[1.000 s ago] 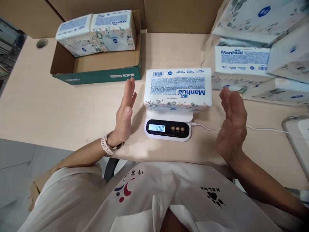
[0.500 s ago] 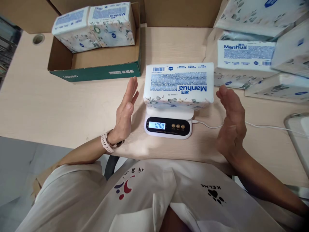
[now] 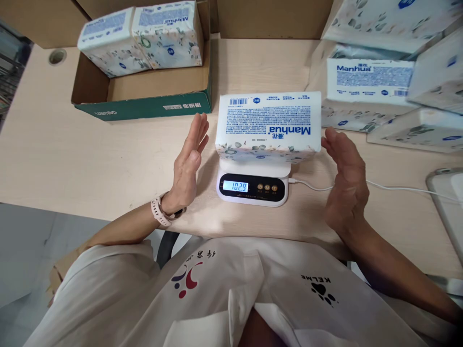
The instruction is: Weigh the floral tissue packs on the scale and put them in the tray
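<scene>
A white and blue "Manhua" tissue pack (image 3: 268, 126) lies on a small white scale (image 3: 253, 185) whose lit display reads 102.9. My left hand (image 3: 187, 166), with a watch at the wrist, stands flat and open just left of the pack, not touching it. To the pack's right, my right hand (image 3: 344, 180) is also open with its palm facing the pack; its fingertips are very near the pack's right end.
A green-sided cardboard box (image 3: 144, 103) at the back left holds two tissue packs (image 3: 144, 36). Several more packs (image 3: 383, 72) are piled at the back right. A white cable (image 3: 398, 188) runs right from the scale. A pale device (image 3: 448, 202) lies at the right edge.
The scale reading rose from 0.0 through 100.0 to 102.9. Both hands have edged slightly closer to the pack's ends. The pack stays on the scale.
</scene>
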